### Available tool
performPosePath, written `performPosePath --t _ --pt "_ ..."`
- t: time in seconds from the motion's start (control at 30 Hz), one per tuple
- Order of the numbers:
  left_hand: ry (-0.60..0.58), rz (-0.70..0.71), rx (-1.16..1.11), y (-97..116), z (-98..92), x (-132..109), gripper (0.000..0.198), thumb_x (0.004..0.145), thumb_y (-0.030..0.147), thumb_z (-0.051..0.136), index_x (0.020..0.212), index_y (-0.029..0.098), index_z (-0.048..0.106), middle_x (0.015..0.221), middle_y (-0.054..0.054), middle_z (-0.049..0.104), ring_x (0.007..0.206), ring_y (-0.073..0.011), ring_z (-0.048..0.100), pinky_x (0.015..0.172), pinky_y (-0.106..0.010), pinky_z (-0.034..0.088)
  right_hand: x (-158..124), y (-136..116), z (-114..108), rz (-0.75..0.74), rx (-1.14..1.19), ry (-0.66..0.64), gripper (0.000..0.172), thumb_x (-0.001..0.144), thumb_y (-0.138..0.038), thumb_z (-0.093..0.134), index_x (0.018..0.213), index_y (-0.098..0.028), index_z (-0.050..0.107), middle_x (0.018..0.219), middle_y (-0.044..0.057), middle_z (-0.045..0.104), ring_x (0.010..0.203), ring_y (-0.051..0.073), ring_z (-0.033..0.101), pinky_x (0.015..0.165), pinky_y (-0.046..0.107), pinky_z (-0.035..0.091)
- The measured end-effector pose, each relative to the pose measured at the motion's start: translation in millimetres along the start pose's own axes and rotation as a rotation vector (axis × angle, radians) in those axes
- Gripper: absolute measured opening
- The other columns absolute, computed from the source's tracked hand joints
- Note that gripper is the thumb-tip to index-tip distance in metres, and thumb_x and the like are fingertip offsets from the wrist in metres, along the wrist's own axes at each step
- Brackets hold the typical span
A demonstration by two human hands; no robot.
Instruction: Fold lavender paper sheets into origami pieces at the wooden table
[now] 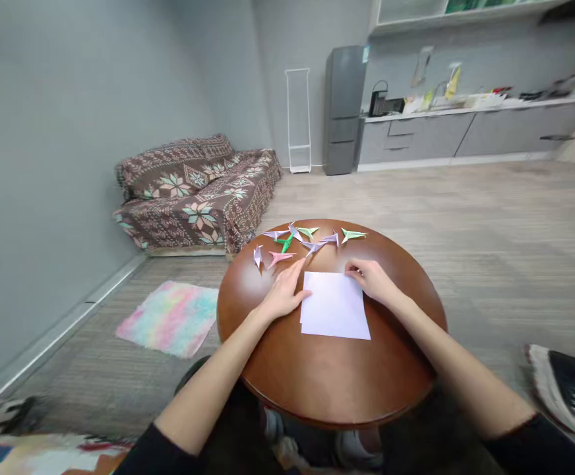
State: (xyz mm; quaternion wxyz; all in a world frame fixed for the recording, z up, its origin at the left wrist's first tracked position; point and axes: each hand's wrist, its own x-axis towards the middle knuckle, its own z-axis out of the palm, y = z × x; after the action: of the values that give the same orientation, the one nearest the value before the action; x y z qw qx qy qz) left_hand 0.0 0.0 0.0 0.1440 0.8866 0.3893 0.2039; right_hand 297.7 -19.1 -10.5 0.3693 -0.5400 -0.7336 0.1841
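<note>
A pale lilac square of paper point(335, 307) lies flat on the round brown table point(312, 389); a second edge at its lower left suggests another sheet underneath. My left hand point(283, 291) rests open at its left side, fingers stretched forward, thumb tip on the paper's edge. At the top right corner, my right hand point(370, 278) has thumb and fingers pinched together on the paper. Beyond the paper stand several folded paper cranes, among them a pink crane point(280, 258), a dark green crane point(284, 243) and a light green crane point(353, 235).
A sofa with a patterned cover point(203, 191) stands at the back left, with a fluffy pastel rug point(171, 316) before it. Farther back are a white rack point(298, 122), a grey fridge point(344, 109) and a kitchen counter point(465, 109). A dark shoe point(572, 386) shows at right.
</note>
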Motion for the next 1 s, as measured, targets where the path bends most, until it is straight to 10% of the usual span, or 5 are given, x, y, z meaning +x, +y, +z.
performPosePath --t 0.2,0.63,1.0 --pt "0.002 0.016 0.011 9 3.8 -1 0.064 0.098 0.038 0.057 0.156 0.018 0.041 0.157 -0.018 0.051 0.147 -0.0345 0.046 0.124 -0.056 0.032 -5 -3 4 0.024 0.034 0.021 0.011 0.085 -0.027 0.068 0.093 -0.021 0.070 0.096 0.006 0.079 0.090 0.025 0.072 0.079 0.033 0.052" --pt "-0.121 0.001 0.064 33 9.4 -12 0.088 0.098 0.047 0.056 0.166 0.011 0.014 0.169 -0.022 0.032 0.157 -0.0339 0.032 0.128 -0.058 0.023 -7 15 -1 0.126 -0.030 0.215 0.013 0.089 -0.034 0.056 0.084 -0.024 0.061 0.084 0.007 0.075 0.081 0.027 0.068 0.074 0.036 0.047" --pt "-0.165 -0.031 0.217 18 -27.5 -74 0.062 0.103 0.049 0.049 0.153 0.012 0.049 0.167 -0.019 0.038 0.157 -0.0316 0.034 0.130 -0.051 0.025 -10 18 4 0.143 -0.010 0.217 0.018 0.088 -0.042 0.057 0.085 -0.025 0.062 0.091 0.008 0.078 0.090 0.029 0.072 0.082 0.039 0.049"
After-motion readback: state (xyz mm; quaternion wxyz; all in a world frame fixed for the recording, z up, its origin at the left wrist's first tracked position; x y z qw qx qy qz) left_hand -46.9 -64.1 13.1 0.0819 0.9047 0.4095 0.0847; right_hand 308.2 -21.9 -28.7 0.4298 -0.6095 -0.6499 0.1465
